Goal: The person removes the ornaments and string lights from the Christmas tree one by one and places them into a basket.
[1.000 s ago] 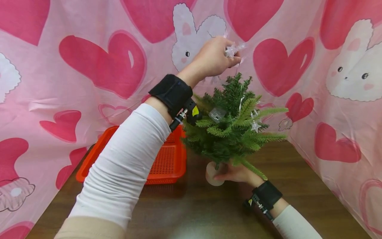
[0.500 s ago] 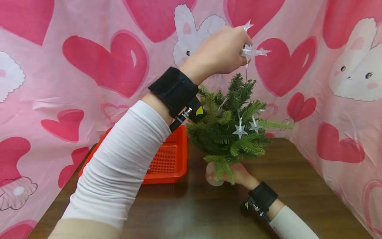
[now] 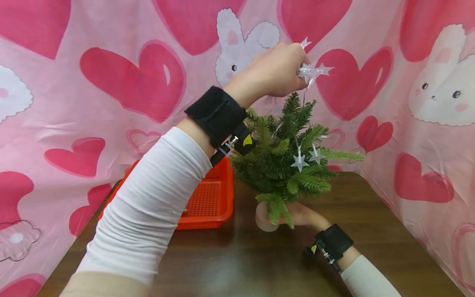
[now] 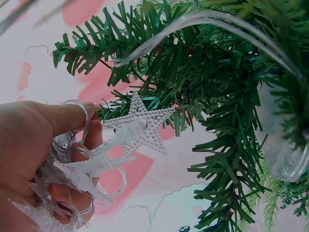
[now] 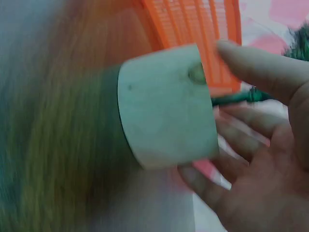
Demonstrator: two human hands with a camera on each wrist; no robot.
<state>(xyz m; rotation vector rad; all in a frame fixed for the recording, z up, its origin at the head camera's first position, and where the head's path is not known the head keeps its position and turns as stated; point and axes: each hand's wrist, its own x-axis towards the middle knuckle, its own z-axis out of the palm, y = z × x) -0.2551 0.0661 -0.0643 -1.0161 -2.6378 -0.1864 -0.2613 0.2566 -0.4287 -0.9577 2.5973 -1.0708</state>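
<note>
A small artificial Christmas tree (image 3: 274,165) stands upright on the table on a pale round base (image 3: 263,216). Over its top, my left hand (image 3: 276,72) grips a bundle of clear star string lights (image 3: 313,72). In the left wrist view, one star (image 4: 140,123) sticks out past the fingers, close to the green branches. Two more stars (image 3: 299,160) hang on the tree's front right. My right hand (image 3: 306,216) is beside the base, partly behind a low branch. Its fingers are spread around the base in the right wrist view, the thumb apart from it.
An orange-red plastic basket (image 3: 222,216) sits left of the tree, partly behind my left forearm. The brown wooden table (image 3: 230,264) reaches back to a pink cloth (image 3: 122,111) printed with hearts and rabbits.
The tree has turned, bringing two hanging stars to the front and the clear box out of the head view. My left hand has moved right; my right thumb has come off the base.
</note>
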